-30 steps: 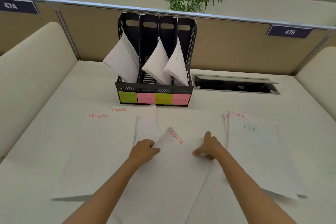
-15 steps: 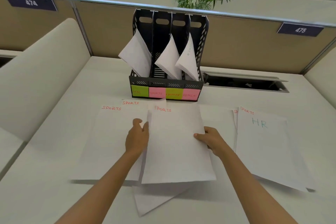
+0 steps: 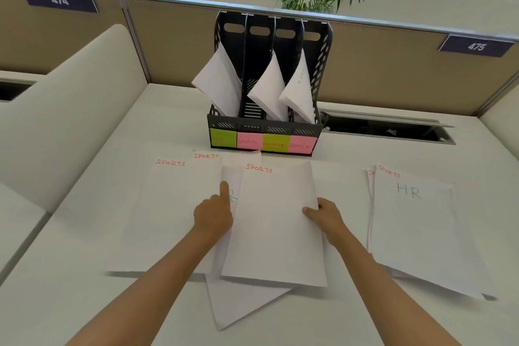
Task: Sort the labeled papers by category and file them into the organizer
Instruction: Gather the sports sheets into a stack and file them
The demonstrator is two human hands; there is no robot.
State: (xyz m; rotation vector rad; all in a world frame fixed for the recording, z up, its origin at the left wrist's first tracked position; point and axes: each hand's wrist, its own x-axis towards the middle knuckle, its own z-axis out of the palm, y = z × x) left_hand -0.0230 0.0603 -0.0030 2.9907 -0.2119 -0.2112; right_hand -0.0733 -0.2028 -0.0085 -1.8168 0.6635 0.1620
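Between the two hands, a sheet headed SPORTS point(image 3: 273, 222) lies with its long axis running straight away from the person toward the organizer point(image 3: 265, 132). The right hand point(image 3: 323, 218) pinches the sheet's right edge about halfway up, thumb on top and the other fingers out of sight beneath. The left hand point(image 3: 214, 212) sits just beside the sheet's left edge, forefinger extended onto the paper underneath; whether it grips anything cannot be told.

Directly ahead of the grip, beyond the sheet's heading, stands the organizer. Its pink SPORTS slot point(image 3: 248, 142), second from the left, lies forward and slightly left of the right hand and appears to hold no paper, while the other three slots hold leaning sheets. Judgement: the sheet already points at its slot, so the move calls for a lift and forward carry with little turning; the right hand holds it, though the left lies a little closer to that slot.

Left of the grip lie two more SPORTS sheets point(image 3: 174, 205), overlapping. Well to the right lies an HR sheet point(image 3: 415, 227) over another stack. The desk point(image 3: 56, 289) is otherwise bare near the person.
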